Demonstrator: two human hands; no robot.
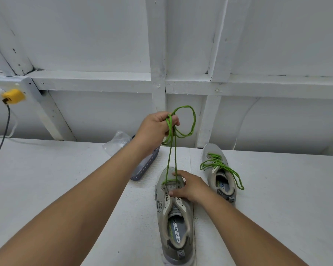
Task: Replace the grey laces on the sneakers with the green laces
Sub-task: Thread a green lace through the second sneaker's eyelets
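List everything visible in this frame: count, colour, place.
near sneaker: 1, grey, table centre, green lace only through front eyelets
far sneaker: 1, grey, to its right, laced green
lace: 1, green, both ends pulled up from near sneaker, bunched in left hand
tray: 1, grey, behind left forearm
plastic bag: 1, clear, beside tray
plug: 1, yellow, wall at left, dark cable hanging
table: 1, white
left hand: raised, grips lace
right hand: rests on near sneaker, steadying it
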